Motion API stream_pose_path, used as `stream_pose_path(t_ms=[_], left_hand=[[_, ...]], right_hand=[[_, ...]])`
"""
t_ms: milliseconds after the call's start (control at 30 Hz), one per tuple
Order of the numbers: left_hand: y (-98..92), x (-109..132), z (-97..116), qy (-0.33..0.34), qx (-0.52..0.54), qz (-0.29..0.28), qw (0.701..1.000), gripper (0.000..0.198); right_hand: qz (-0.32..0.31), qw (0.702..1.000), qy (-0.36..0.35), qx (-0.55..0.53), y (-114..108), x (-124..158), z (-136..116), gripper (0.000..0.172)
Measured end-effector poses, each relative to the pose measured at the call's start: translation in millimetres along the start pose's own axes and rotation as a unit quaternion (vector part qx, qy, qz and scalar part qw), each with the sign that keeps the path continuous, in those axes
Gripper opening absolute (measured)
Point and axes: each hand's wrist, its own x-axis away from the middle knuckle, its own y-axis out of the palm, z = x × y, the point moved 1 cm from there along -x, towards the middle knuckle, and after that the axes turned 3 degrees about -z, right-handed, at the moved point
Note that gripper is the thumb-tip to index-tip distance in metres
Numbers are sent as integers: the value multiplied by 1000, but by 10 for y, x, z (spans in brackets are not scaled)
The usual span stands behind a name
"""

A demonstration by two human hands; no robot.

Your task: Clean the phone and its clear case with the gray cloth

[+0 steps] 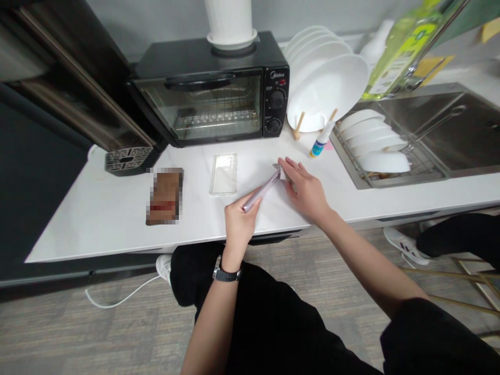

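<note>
A slim phone (pixel 262 191) with a pale purple edge is tilted nearly edge-on above the counter. My left hand (pixel 241 219) is closed around its lower end. At its upper end is my right hand (pixel 307 191), fingers stretched and close together, with a thin pale cloth (pixel 277 167) pressed between them and the phone. Most of that cloth is hidden by the fingers. A clear phone case (pixel 224 174) lies flat to the left of the phone. Beyond my right hand stands a small spray bottle (pixel 321 141) with a blue and yellow label.
A pixelated brown, flat object (pixel 164 197) lies on the white counter (pixel 97 219). Behind are a black toaster oven (pixel 211 99), a drip tray (pixel 127 160) and racked white plates (pixel 324 94). On the right, bowls (pixel 385 161) stand by the sink (pixel 449 125). Another person's shoe (pixel 406 245) shows below.
</note>
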Motion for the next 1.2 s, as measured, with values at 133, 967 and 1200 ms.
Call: stream_pose_path(t_ms=[133,967,1200], left_hand=[[-7,8,-39,10,-16,4,1000,29],[-338,-1435,738,203,-51,15,978,38],[-203,-1715,521,190,33,-75,978,42]], right_hand=[[-61,994,85,9,17,-43,178,40],[181,944,134,-241,8,5,119,28],[324,921,36,-214,-214,-515,272,24]])
